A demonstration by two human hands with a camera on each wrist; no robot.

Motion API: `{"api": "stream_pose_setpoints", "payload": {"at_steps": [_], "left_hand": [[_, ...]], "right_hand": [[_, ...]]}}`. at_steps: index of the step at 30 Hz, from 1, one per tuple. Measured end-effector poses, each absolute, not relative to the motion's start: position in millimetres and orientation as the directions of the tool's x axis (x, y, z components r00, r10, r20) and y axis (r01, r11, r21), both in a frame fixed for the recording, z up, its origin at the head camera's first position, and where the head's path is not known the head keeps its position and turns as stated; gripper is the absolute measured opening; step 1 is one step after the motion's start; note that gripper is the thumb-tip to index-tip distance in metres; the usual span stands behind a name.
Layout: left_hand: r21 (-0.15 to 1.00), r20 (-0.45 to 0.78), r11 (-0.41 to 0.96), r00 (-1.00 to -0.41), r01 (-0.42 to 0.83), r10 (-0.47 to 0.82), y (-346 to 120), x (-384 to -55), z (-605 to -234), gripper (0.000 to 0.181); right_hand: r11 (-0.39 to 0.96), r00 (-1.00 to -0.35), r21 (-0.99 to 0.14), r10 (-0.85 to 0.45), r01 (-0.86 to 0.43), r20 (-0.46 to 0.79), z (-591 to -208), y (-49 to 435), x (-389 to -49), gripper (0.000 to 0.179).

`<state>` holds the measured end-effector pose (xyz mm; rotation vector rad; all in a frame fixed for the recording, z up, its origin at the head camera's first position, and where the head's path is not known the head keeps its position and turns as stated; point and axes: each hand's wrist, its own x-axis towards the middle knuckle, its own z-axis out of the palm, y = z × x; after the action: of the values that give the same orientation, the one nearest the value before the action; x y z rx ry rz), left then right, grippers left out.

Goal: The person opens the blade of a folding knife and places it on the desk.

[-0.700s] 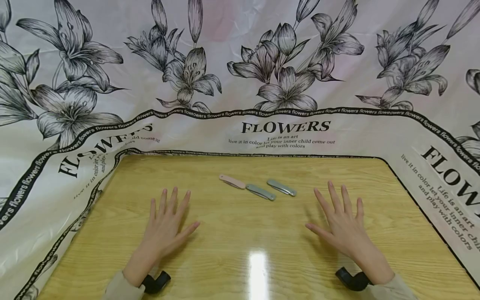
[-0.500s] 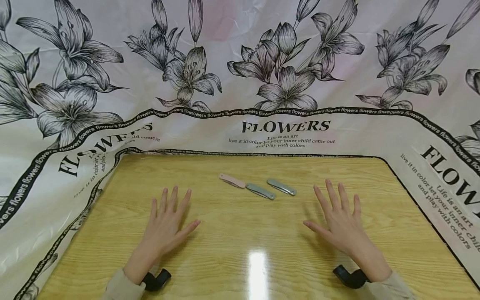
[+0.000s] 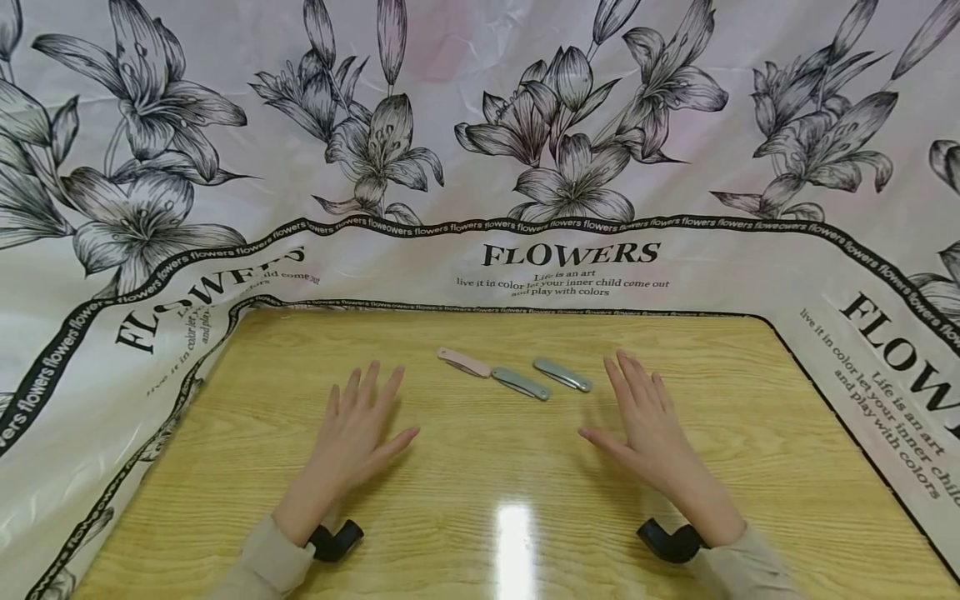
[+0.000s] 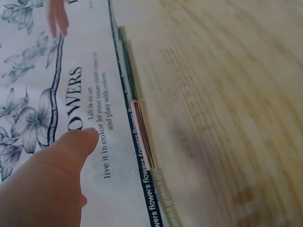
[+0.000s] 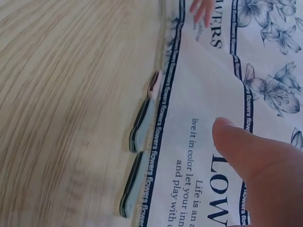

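Three slim folding knives, folded, lie on the wooden table: a pink knife (image 3: pixel 463 362), a grey-green knife (image 3: pixel 521 383) with its end against the pink one, and another grey-green knife (image 3: pixel 562 374) a little apart to the right. My left hand (image 3: pixel 356 433) hovers left of the pink knife, fingers spread, holding nothing. On the other side, my right hand (image 3: pixel 648 429) is over the table just right of the grey-green knives, fingers extended and touching none of them. Each wrist view shows mainly a thumb, with the knives (image 5: pixel 141 123) beyond it.
A white cloth (image 3: pixel 570 275) printed with flowers and lettering hangs behind the table (image 3: pixel 480 467) and along both sides. Black wrist mounts (image 3: pixel 336 540) sit under both wrists. A bright light reflection crosses the table's near middle.
Both hands have moved inward and slightly forward, toward the knives. The right hand's fingers have drawn closer together. The knives have not moved.
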<state>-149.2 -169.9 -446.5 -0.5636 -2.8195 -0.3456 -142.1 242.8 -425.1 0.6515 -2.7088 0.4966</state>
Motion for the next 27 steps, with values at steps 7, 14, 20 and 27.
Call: {"api": "stream_pose_setpoints", "payload": {"at_steps": [7,14,20,27], "left_hand": [[0.196,0.321,0.886,-0.881,0.421,0.348,-161,-164,-449,0.081],[0.225,0.380,0.859,-0.853,0.460,0.357,-151,-181,-453,0.074],[0.288,0.382,0.843,-0.861,0.455,0.335,-144,-195,-457,0.070],[0.479,0.369,0.753,-0.882,0.451,0.294,-135,-208,-468,0.068]], "right_hand": [[0.806,-0.846,-0.312,-0.385,-0.503,0.369,-428,224,-155,0.101],[0.768,-0.828,-0.347,-0.404,-0.538,0.389,-433,202,-172,0.097],[0.722,-0.827,-0.418,-0.408,-0.551,0.387,-444,186,-187,0.092],[0.653,-0.844,-0.535,-0.390,-0.536,0.369,-453,164,-200,0.084]]}}
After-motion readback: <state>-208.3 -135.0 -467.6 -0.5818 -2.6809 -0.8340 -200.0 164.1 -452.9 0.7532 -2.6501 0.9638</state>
